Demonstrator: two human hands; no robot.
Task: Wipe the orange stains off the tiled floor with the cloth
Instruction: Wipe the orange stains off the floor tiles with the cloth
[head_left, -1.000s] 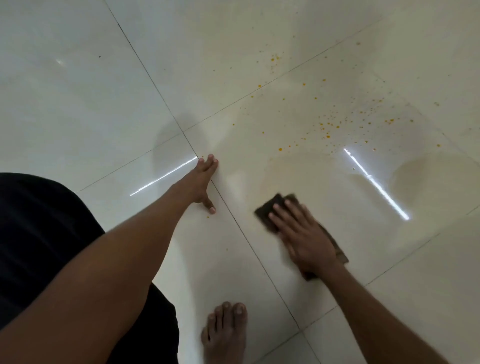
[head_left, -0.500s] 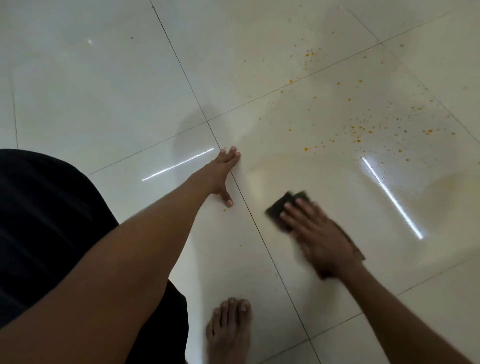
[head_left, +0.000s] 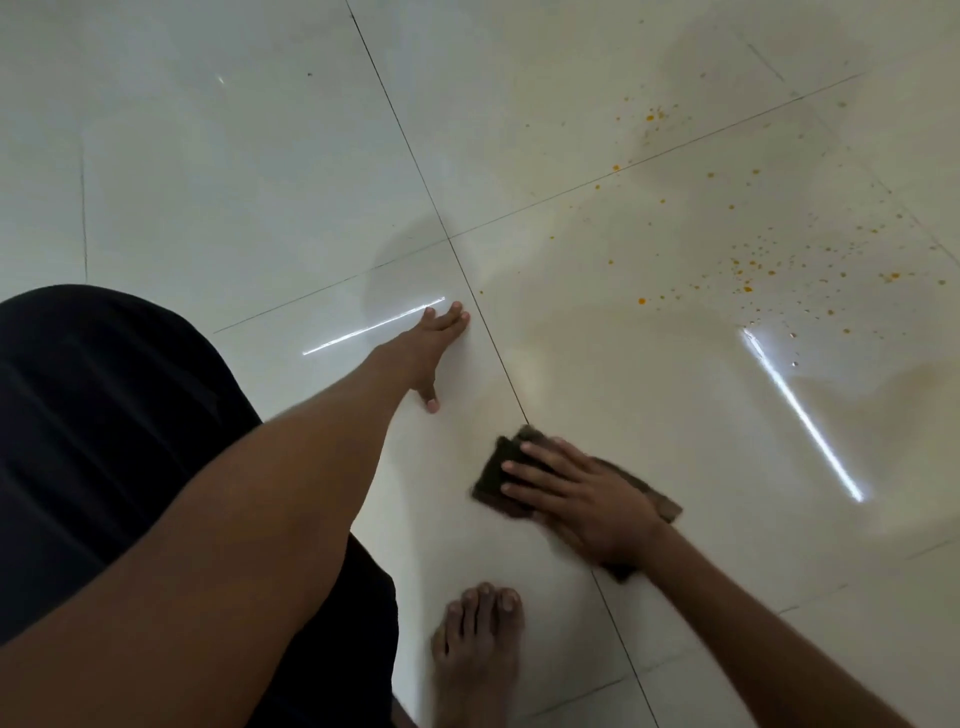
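Note:
A dark brown cloth lies flat on the glossy white tiled floor, over a grout line. My right hand presses down on the cloth with straight, spread fingers and hides most of it. My left hand rests flat on the floor to the left of the grout line, fingers straight, thumb out. Orange stains speckle the tiles at the upper right, well beyond the cloth. A faint yellowish smear lies between the cloth and the stains.
My bare foot stands on the tile near the bottom, just below the cloth. My dark-clothed knee fills the left side. Two bright light streaks reflect on the wet floor.
My right hand has slid the cloth toward me and slightly left, onto the grout line. The view has shifted so the stains sit further right. My left hand stays planted.

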